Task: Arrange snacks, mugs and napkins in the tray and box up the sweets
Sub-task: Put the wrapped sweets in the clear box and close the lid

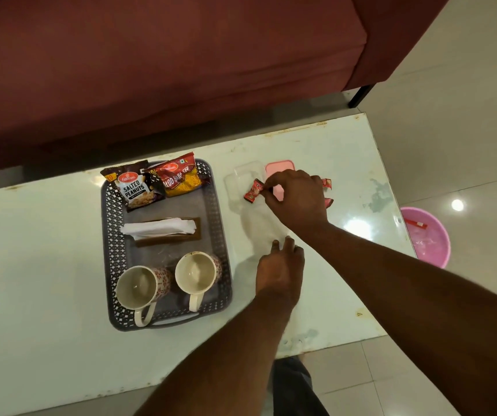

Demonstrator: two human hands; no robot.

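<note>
Your grey perforated tray sits on the white tabletop, and it is already loaded. At its far end lie two snack packets, the salted peanuts packet overlapping the edge of the red sev packet. Across the middle lies a stack of white napkins on a brown holder. At the near end stand two empty mugs, the left mug and the right mug, both upright with handles pointing towards you.

To the right of the tray, the clear plastic box sits open on the tabletop, and you can see nothing inside it. Its pink lid lies just beside it, partly hidden by your right hand.

Your right hand pinches one red-wrapped sweet by its twisted end between thumb and fingertips, holding it over the near edge of the box. More red sweets lie on the tabletop just behind that hand.

Your left hand rests palm down on the tabletop near the tray, fingers loosely spread and gripping nothing.

A pink bucket stands on the floor beyond the right end of the tabletop.
</note>
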